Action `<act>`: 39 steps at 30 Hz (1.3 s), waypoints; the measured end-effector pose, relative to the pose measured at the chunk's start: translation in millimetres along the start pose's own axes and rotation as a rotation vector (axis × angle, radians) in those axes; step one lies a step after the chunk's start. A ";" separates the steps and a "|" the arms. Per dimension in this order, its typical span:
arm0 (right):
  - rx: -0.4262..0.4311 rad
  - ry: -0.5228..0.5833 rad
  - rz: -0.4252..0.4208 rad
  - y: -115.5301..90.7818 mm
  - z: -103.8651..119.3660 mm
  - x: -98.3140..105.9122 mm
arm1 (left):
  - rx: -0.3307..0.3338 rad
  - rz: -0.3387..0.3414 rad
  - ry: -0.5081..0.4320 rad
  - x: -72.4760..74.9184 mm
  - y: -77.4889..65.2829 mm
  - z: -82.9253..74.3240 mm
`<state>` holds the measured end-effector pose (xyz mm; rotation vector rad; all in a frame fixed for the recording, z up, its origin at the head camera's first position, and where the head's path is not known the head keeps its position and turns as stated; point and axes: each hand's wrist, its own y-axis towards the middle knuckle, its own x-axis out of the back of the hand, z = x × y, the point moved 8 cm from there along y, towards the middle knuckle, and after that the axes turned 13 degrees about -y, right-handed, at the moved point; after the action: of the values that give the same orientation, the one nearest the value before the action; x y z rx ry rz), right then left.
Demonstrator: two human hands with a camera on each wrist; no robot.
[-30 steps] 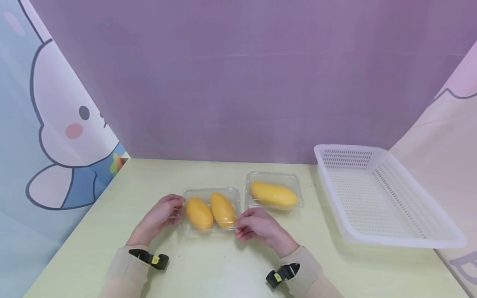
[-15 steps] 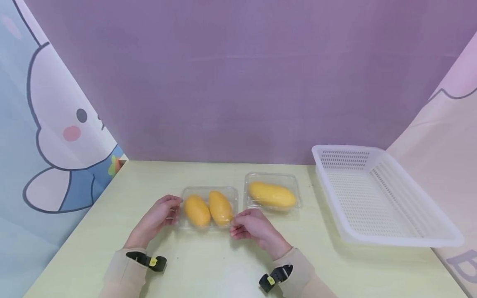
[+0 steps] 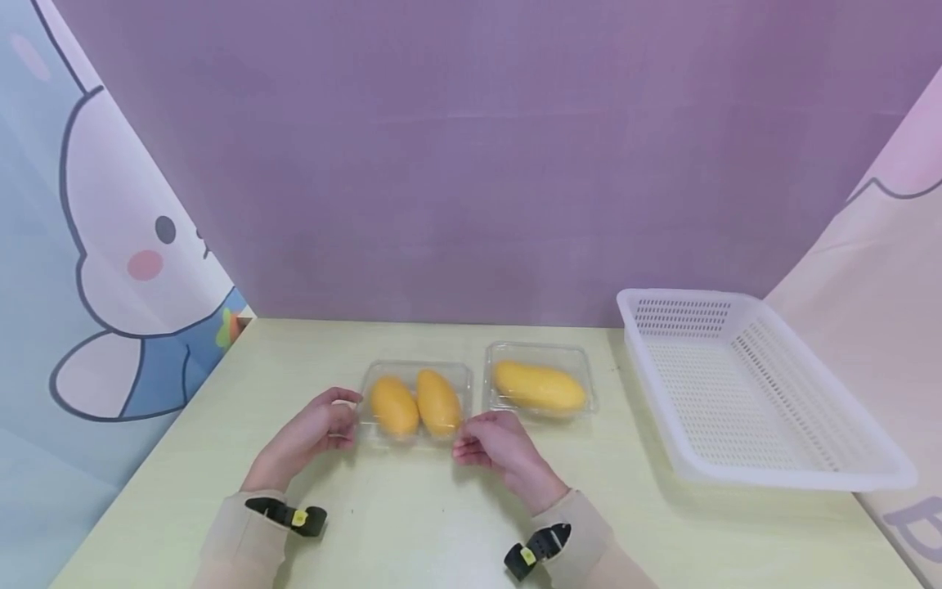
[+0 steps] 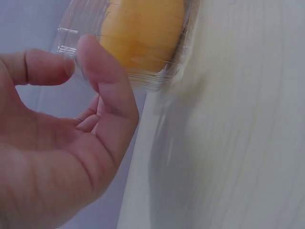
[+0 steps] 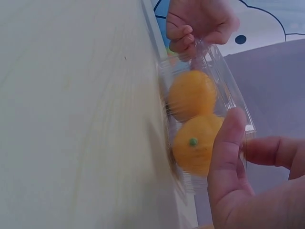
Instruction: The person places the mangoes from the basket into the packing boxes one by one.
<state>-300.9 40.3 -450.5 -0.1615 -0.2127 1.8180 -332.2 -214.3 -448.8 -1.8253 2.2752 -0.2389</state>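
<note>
Two yellow mangoes lie side by side in a clear plastic box. At its left edge, my left hand pinches the rim between thumb and index finger. My right hand pinches the rim near the front right corner, with the thumb on the near side and the index finger beyond. A green stem spot shows on one mango in the right wrist view. Just to the right stands a second clear plastic box with one long yellow fruit inside.
A white perforated plastic basket stands at the right of the pale table. A purple cloth backdrop rises behind the table. Printed cloths with cartoon figures hang on both sides.
The box with two mangoes has shifted slightly away from me, toward the back of the table. Both hands have stayed at its edges. The second box and the basket have not moved.
</note>
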 end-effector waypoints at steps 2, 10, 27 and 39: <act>0.008 0.010 -0.019 0.7 -0.3 0.9 | 0.003 0.014 -0.007 -0.1 -0.6 0.4; 0.034 -0.035 -0.083 2.4 1.1 3.5 | -0.002 0.035 -0.027 -1.2 -1.2 -0.4; 0.139 -0.480 -0.265 0.3 25.6 4.1 | -0.033 -0.062 -0.015 -0.1 4.8 -5.6; 0.228 -0.853 -0.253 -6.3 46.4 -3.2 | -0.078 -0.220 0.092 -1.0 7.5 -15.5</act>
<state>-304.4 35.9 -403.9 0.7835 -0.5871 1.5467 -343.1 -211.8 -435.7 -2.1487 2.1686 -0.2785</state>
